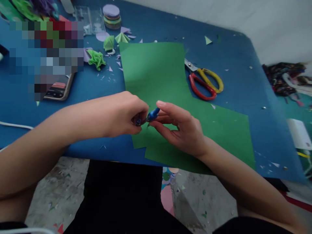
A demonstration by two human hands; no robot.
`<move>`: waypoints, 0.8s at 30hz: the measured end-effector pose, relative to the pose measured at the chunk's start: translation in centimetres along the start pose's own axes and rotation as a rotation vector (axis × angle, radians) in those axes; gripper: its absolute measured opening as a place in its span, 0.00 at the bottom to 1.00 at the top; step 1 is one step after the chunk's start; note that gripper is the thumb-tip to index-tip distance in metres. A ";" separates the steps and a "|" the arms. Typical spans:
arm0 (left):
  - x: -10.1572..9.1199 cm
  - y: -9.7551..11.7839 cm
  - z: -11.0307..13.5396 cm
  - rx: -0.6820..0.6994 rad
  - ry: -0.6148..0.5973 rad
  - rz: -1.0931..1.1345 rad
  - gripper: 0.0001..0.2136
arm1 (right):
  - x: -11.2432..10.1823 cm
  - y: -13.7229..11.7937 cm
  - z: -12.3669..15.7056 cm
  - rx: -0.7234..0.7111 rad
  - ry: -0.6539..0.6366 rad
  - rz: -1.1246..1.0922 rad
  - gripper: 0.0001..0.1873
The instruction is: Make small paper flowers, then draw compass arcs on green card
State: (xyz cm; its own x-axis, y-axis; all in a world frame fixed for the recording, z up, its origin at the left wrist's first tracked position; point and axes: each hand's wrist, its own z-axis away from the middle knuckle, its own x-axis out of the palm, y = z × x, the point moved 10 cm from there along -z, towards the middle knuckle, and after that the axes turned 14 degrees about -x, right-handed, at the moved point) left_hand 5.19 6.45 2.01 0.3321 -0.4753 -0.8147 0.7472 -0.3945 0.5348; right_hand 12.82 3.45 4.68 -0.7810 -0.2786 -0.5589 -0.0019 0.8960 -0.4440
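Above the green paper sheets, my two hands meet at a small blue pen-like tool (153, 114). My right hand (181, 126) pinches its blue end between thumb and fingers. My left hand (126, 113) is closed round the other part, where a bit of blue and a greyish piece show; the fingers hide the rest. One green sheet (153, 68) extends away from me, and another green sheet (226, 136) lies partly under my right hand and wrist. Scissors (204, 81) with one red and one yellow handle rest at the sheets' right edge, their blade tips out of sight.
On the blue table (239, 78), a phone (58, 89) lies at left. Green crumpled paper (96, 59), folded pieces, scraps and a stack of coloured discs (112, 16) are at the back left. A clear plastic box (90, 19) stands beside the discs. A white adapter (299, 134) is at right.
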 end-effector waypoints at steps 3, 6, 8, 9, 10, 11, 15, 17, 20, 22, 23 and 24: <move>0.0 0.0 0.1 -0.007 0.004 -0.025 0.12 | 0.0 -0.1 0.0 0.006 -0.001 0.014 0.34; 0.0 0.1 0.2 -0.007 -0.024 -0.031 0.11 | 0.0 -0.1 0.0 0.012 0.004 0.014 0.34; 0.1 0.2 0.3 -0.015 -0.043 -0.040 0.10 | 0.0 -0.2 0.0 0.014 0.006 0.008 0.34; 0.1 0.2 0.3 -0.022 -0.048 -0.046 0.10 | 0.0 -0.2 0.0 0.016 0.006 0.005 0.34; 0.1 0.2 0.4 -0.027 -0.048 -0.051 0.10 | 0.0 -0.2 0.0 0.017 0.007 0.001 0.34; 0.0 0.3 0.4 -0.032 -0.048 -0.054 0.10 | 0.0 -0.1 0.0 0.019 0.008 -0.002 0.34; -0.1 0.6 0.7 -0.026 -0.073 -0.051 0.08 | -0.2 0.1 0.2 0.033 0.045 -0.043 0.34; -0.4 0.8 0.6 -0.016 -0.069 -0.043 0.07 | -0.5 0.3 0.4 0.061 0.079 -0.070 0.35; -1.0 1.1 0.5 -0.005 -0.049 -0.007 0.06 | -1.3 0.6 0.5 0.104 0.121 -0.074 0.34; -1.3 1.6 0.5 0.008 -0.035 0.033 0.05 | -1.9 0.6 0.4 0.114 0.145 -0.066 0.32; -1.5 1.9 0.6 0.016 -0.025 0.056 0.05 | -2.3 0.6 0.3 0.112 0.164 -0.063 0.31; -1.6 2.2 0.6 0.026 -0.008 0.077 0.04 | -2.7 0.4 0.2 0.106 0.186 -0.062 0.29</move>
State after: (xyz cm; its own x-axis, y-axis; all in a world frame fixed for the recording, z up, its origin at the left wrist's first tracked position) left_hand 5.94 5.88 4.59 0.3833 -0.5113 -0.7692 0.7042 -0.3771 0.6016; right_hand 15.06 4.53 5.88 -0.8830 -0.2546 -0.3943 0.0049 0.8350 -0.5502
